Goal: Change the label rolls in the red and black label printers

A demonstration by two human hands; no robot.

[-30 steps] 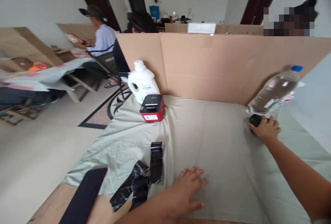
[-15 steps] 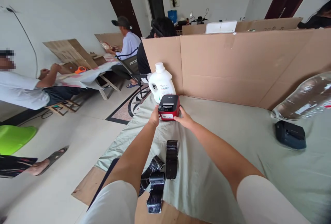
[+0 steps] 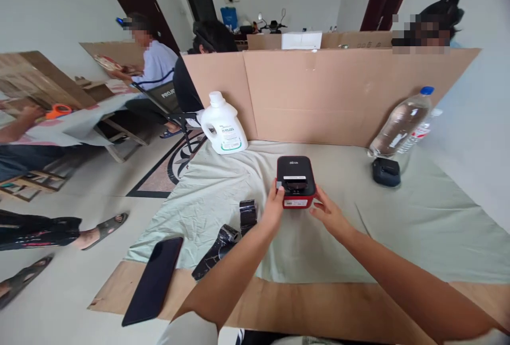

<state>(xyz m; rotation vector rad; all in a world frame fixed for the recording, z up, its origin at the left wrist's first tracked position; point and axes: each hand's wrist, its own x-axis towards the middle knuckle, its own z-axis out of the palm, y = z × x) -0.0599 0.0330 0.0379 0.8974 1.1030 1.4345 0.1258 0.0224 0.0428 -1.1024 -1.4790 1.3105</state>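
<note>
A small label printer (image 3: 297, 175), black on top and red around its base, is between my hands over the middle of the cloth. My left hand (image 3: 275, 201) grips its left side, thumb near the front corner. On the opposite side, my right hand (image 3: 327, 211) has its fingers curled against the right wall. Left of my forearm lie shiny black rolls (image 3: 229, 234), partly hidden by the arm. Whether the printer's underside touches the cloth, I cannot tell.
A white detergent jug (image 3: 225, 127) stands back left, before a cardboard screen (image 3: 311, 100). Back right are a large clear bottle (image 3: 402, 124) and a small black device (image 3: 386, 172). A phone (image 3: 153, 281) lies at the left front edge. Other people sit beyond.
The printer has moved rightward and nearer to me, away from the detergent jug, with both hands on it. My view has swung right, bringing the phone and the bottle's blue cap into sight.
</note>
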